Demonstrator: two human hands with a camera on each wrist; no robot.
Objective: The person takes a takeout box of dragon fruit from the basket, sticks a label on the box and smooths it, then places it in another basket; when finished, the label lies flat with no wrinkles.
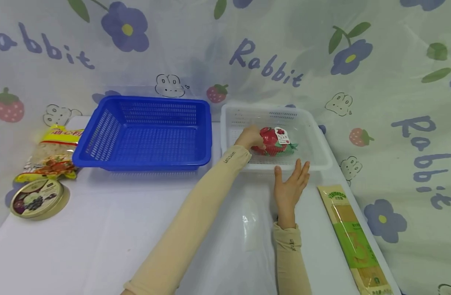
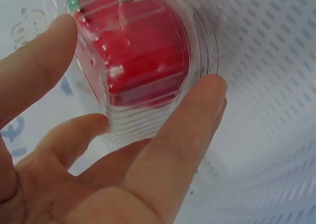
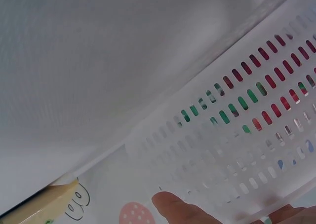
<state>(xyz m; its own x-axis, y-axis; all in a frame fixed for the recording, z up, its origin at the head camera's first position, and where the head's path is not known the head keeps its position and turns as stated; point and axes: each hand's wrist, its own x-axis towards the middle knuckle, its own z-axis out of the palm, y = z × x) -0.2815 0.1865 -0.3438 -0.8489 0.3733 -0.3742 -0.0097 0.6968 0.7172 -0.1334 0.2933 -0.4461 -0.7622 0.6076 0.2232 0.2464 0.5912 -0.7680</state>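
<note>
Head view: the white basket [image 1: 322, 153] serves as reference. Inside it, toward its left half, lies a clear pack of red fruit [image 1: 274, 141] with a label on top. The left hand [image 1: 252, 137] reaches over the basket's near left rim and holds the pack from its left side, fingers curled on it. The right hand [image 1: 289, 187] rests just in front of the basket's near wall, fingers straight and slightly spread, holding nothing. A blue basket [image 1: 146, 133] stands just left of the white basket. A long green-and-tan packet [image 1: 352, 237] lies in front of its right corner. A yellow snack bag [image 1: 52, 153] and a round tin [image 1: 38, 198] lie well left.

Left wrist view: fingers [image 2: 190, 130] and thumb bracket the clear pack [image 2: 140, 61] against the basket wall [image 2: 266, 76].

Right wrist view: one fingertip [image 3: 177, 209] lies near the slotted wall [image 3: 247, 150]; red and green show through the slots.
</note>
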